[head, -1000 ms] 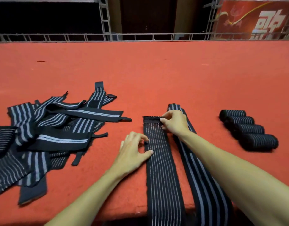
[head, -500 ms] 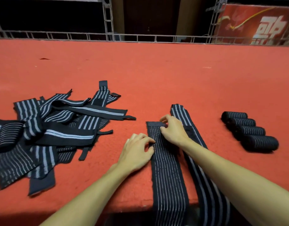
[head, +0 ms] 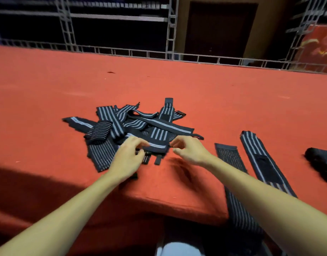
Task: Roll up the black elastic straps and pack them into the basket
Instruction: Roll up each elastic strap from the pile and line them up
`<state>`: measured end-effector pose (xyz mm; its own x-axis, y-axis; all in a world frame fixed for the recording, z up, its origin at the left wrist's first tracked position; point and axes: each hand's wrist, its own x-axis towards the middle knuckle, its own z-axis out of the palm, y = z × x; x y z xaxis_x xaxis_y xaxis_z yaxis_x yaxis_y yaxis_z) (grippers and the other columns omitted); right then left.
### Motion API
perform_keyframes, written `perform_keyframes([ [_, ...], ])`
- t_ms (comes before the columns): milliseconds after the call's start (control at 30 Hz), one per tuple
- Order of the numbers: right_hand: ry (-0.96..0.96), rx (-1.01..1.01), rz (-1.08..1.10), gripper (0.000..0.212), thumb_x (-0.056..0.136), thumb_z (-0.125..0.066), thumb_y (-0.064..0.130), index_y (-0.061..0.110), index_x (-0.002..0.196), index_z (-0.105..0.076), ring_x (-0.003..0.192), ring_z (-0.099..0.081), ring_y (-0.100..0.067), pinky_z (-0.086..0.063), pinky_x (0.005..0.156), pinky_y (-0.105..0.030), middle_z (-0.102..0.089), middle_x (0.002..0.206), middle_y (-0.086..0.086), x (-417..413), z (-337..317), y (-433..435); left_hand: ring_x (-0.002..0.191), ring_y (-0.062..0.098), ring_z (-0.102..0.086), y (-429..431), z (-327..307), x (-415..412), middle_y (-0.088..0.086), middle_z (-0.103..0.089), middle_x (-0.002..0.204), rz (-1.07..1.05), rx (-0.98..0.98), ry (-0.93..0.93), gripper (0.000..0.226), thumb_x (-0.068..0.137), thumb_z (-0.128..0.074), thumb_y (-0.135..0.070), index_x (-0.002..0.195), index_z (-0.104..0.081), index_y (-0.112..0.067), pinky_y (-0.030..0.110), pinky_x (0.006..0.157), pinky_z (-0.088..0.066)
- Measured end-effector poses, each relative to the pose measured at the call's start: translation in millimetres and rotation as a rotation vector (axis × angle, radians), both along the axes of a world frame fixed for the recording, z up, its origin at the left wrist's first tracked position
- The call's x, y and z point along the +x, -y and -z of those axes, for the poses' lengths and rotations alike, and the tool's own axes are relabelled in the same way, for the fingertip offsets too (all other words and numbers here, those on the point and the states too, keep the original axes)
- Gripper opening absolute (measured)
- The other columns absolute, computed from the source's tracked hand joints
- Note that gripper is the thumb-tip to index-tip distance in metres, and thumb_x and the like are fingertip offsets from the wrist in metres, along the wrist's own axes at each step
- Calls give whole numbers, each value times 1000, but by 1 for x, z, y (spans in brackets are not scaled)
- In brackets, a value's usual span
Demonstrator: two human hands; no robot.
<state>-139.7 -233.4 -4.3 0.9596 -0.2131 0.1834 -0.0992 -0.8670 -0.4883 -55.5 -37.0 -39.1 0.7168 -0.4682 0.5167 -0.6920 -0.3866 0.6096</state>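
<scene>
Black elastic straps (head: 140, 126) lie in a loose heap on the red worktop (head: 214, 93). Just right of the heap a finely striped strap (head: 230, 159) lies flat and hangs over the near edge, with a broad-striped strap (head: 255, 148) beside it. Blurred rolled straps (head: 319, 163) sit at the far right. The left hand (head: 127, 159) curls its fingers over the heap's near edge; whether it pinches anything, I cannot tell. The right hand (head: 188, 151) hovers at the heap's near right corner, fingers loosely curled, holding nothing.
</scene>
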Motion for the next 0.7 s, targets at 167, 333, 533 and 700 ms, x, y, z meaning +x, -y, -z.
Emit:
perform_keyframes([
  [167, -23, -1, -79, 20, 86, -61, 15, 16, 104, -68, 97, -64, -16, -43, 81, -21, -72, 102, -3, 31, 9, -42, 114, 27, -43, -55, 23, 30, 5, -50, 112, -419, 248, -36, 25, 83, -62, -25, 108, -62, -21, 39, 98, -34],
  [333, -24, 27, -116, 17, 87, -61, 16, 19, 102, -69, 91, -62, -12, -41, 77, -19, -72, 99, 0, 45, 18, -59, 116, 21, -40, -76, 35, 34, -1, -55, 115, -289, 366, -14, 42, 85, -62, -45, 119, -64, -20, 33, 104, -33],
  [533, -30, 58, -158, 17, 85, -63, 14, 20, 101, -69, 89, -63, -11, -43, 77, -20, -71, 94, 3, 44, 25, -62, 109, 21, -53, -87, 28, 33, -2, -64, 109, -230, 377, 130, 24, 94, -55, -30, 113, -63, -18, 35, 93, -43],
  [700, 50, 95, -229, 29, 88, -65, 21, 21, 116, -62, 96, -62, -9, -47, 88, -23, -66, 108, 5, 28, 7, -59, 100, 18, -61, -54, 2, 21, -2, -68, 100, -57, 155, 2, 15, 90, -60, -18, 103, -67, -17, 32, 88, -44],
])
